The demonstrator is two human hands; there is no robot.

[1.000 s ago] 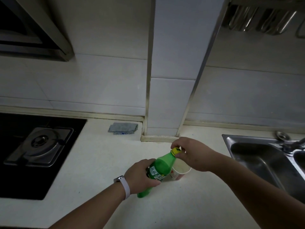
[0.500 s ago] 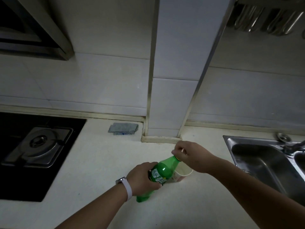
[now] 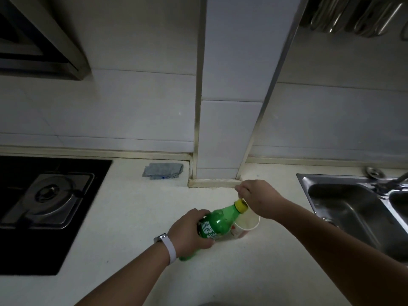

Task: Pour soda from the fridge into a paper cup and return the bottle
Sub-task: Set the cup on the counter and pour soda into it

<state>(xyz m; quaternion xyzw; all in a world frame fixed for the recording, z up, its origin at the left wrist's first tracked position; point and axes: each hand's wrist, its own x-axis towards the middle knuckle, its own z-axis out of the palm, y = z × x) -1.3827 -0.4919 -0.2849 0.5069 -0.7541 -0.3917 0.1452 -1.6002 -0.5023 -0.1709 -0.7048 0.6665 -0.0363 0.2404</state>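
A green soda bottle [image 3: 215, 224] with a yellow cap [image 3: 241, 206] leans on the white counter [image 3: 136, 217], neck pointing up and right. My left hand [image 3: 189, 233] grips its body around the label. Behind the neck stands a white paper cup [image 3: 248, 225] with red print, partly hidden by the bottle. My right hand [image 3: 258, 198] hovers just above and right of the cap with its fingers curled together. It holds nothing that I can see, and the cap sits on the bottle.
A black gas hob [image 3: 48, 195] fills the left side. A grey cloth [image 3: 163, 171] lies by the wall, next to a tiled pillar [image 3: 220, 133]. A steel sink [image 3: 353, 215] with a tap [image 3: 397, 181] is at the right.
My right hand, which was wrapped over the cap, has lifted up and right, so the yellow cap shows again. The bottle stays tilted in my left hand.
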